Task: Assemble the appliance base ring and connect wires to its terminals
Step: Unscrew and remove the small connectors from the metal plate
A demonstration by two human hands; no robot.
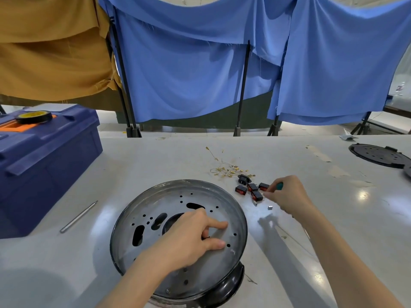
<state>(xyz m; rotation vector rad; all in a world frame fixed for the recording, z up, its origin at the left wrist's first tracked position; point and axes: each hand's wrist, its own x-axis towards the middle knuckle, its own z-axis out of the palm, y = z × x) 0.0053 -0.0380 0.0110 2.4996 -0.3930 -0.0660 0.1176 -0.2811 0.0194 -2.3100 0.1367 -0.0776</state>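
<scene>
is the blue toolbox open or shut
Shut. The blue toolbox has its lid down flat on the body, and a roll of black tape rests on top of the lid.

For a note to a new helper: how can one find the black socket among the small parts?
Start at the round metal base ring on the table. Beyond its far right rim lies a cluster of red switches. Among them, the black socket alone shows no red and lies nearest the gold-tipped wires.

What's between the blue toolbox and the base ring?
One thin metal rod, lying loose on the table, touching neither toolbox nor base ring. Otherwise that stretch is bare. The head view shows it.
</scene>
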